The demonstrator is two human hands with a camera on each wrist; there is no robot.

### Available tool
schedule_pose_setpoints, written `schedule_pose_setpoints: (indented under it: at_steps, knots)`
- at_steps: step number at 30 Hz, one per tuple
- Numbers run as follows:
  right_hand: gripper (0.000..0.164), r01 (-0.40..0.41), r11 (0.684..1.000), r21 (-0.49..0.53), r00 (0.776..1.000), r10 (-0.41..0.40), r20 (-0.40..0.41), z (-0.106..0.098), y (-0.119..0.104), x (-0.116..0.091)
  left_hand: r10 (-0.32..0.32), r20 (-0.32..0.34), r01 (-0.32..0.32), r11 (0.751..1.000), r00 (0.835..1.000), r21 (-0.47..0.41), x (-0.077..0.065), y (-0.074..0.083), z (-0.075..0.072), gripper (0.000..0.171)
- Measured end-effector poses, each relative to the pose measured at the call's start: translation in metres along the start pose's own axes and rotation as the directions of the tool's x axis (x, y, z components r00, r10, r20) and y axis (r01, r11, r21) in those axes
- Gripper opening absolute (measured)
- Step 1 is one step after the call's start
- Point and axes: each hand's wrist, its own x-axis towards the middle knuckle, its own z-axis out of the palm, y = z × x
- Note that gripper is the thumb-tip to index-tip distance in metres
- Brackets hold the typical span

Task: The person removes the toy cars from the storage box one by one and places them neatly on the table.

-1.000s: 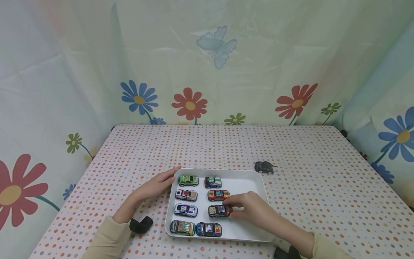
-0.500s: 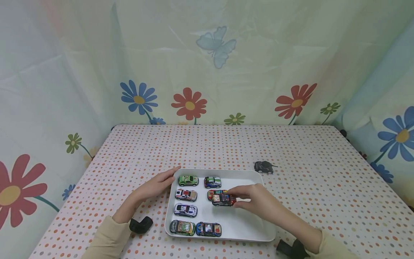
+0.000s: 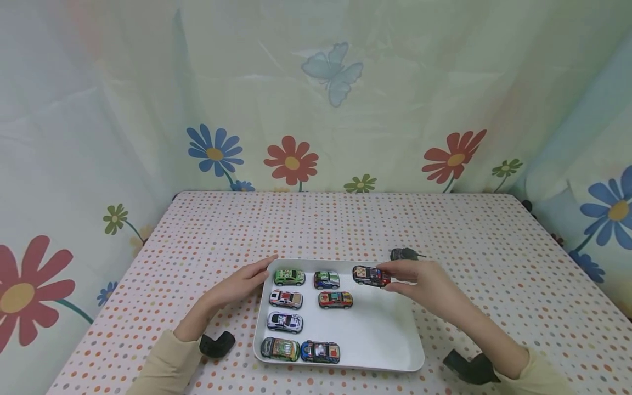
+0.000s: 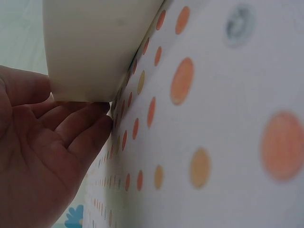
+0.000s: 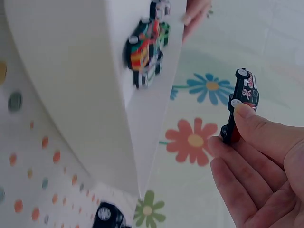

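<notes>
My right hand (image 3: 424,282) pinches a dark toy car (image 3: 371,276) with red and pale markings, lifted over the far right part of the white tray (image 3: 380,340). In the right wrist view, thumb and fingers hold this car by one end. At the tray's far left corner, my left hand (image 3: 240,283) holds the rim; the left wrist view shows its fingers bent round the tray's outer wall (image 4: 90,52). Inside the tray, a green car (image 3: 289,277) and a white-green-blue car (image 3: 327,280) form the far row. A red-yellow car (image 3: 336,299) sits nearer, right of centre.
More toy cars stand at the tray's left: a white-red one (image 3: 286,299), a white-purple one (image 3: 285,322), a green-orange one (image 3: 280,348) and a blue one (image 3: 320,351). Behind the tray's far right corner is a black toy vehicle (image 3: 404,254) on the dotted tablecloth (image 3: 222,219).
My right hand has lifted the dark car from beside the white-purple one and carried it away from me and rightward, past the red-yellow car. The left hand stays at the tray corner.
</notes>
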Motion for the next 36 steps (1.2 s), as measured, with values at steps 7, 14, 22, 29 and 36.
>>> schedule_pose_setpoints:
  at_steps: [7, 14, 22, 29, 36]
  knots:
    - [0.037, -0.023, 1.0, -0.014, 0.997, 0.021, -0.076, -0.023, 0.025, -0.002, -0.019, -0.007, 0.02, 1.0, 1.0, 0.013, 0.001, 0.0, 0.0, 0.049]
    - [0.038, -0.053, 0.997, -0.05, 0.989, 0.046, -0.141, -0.039, 0.062, -0.007, -0.029, -0.01, 0.029, 0.999, 1.0, 0.017, 0.001, 0.001, 0.001, 0.049]
    - [0.039, -0.094, 0.99, -0.103, 0.985, 0.078, -0.155, -0.024, 0.138, -0.009, -0.035, -0.016, 0.035, 0.999, 0.999, 0.008, 0.0, 0.002, 0.001, 0.049]
    - [0.037, -0.163, 0.981, -0.108, 0.986, 0.157, -0.059, -0.027, 0.096, -0.012, -0.024, -0.009, 0.024, 1.0, 1.0, 0.008, -0.001, 0.0, 0.0, 0.049]
    - [0.036, -0.164, 0.974, -0.154, 0.986, 0.163, -0.018, -0.018, 0.103, -0.01, -0.022, -0.005, 0.022, 1.0, 1.0, -0.004, 0.0, -0.001, 0.0, 0.049]
